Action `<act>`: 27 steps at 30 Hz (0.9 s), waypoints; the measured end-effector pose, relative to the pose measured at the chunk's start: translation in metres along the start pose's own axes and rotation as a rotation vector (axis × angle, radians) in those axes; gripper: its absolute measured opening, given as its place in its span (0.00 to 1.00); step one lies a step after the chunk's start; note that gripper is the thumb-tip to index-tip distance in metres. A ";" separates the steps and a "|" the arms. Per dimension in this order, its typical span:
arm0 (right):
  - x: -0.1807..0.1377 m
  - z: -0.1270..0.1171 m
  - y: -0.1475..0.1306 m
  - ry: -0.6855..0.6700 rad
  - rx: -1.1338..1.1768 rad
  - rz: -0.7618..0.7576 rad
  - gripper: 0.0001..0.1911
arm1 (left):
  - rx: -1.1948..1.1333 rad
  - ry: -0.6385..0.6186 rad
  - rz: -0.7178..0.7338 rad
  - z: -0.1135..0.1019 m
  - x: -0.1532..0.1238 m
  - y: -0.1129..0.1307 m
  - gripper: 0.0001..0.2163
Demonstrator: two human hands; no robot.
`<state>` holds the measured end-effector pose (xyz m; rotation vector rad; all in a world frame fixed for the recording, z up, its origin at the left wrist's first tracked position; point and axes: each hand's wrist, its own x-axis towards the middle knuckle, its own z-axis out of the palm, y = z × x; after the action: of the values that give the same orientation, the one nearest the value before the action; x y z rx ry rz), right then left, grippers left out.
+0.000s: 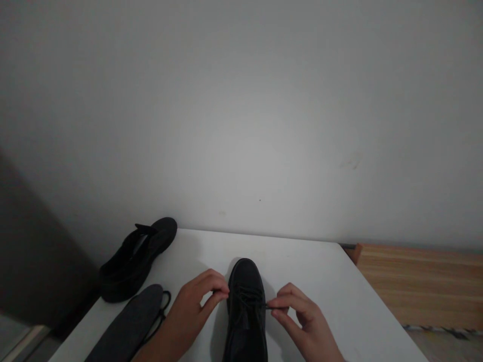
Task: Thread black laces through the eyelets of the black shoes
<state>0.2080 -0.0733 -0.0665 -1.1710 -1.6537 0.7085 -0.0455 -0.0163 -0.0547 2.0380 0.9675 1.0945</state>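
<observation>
A black lace-up shoe (245,274) stands on the white tabletop, toe pointing toward the wall. At its right side, my right hand (302,322) pinches a black shoelace (268,306) between thumb and fingers, drawn out taut from the eyelets. On the opposite side, my left hand (196,304) is closed in a pinch at the shoe's edge, with a small dark bit of lace showing at the fingertips. Part of the lacing lies crossed over the tongue. The heel of the shoe runs out of the bottom of the view.
Another black shoe (138,259) rests at the table's back left corner. Nearer lies a dark grey insole (128,322), with a loop of black lace (163,307) beside it. The white table (313,271) meets a grey wall (260,125). Wooden boards (426,281) are at the right.
</observation>
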 end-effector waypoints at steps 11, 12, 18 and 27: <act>-0.007 0.003 0.009 -0.087 -0.282 -0.037 0.08 | 0.183 -0.265 -0.037 0.012 -0.009 -0.010 0.09; -0.007 0.004 0.009 -0.089 -0.291 -0.036 0.08 | 0.193 -0.277 -0.037 0.012 -0.010 -0.011 0.09; -0.005 0.007 0.006 -0.089 -0.301 -0.049 0.08 | 0.221 -0.304 -0.022 0.016 -0.012 -0.014 0.10; -0.010 0.010 0.012 -0.152 -0.413 -0.115 0.12 | 0.389 -0.213 0.205 0.023 -0.012 -0.015 0.08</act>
<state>0.2039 -0.0771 -0.0846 -1.3176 -2.0435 0.4003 -0.0351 -0.0223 -0.0823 2.5570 0.9312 0.8107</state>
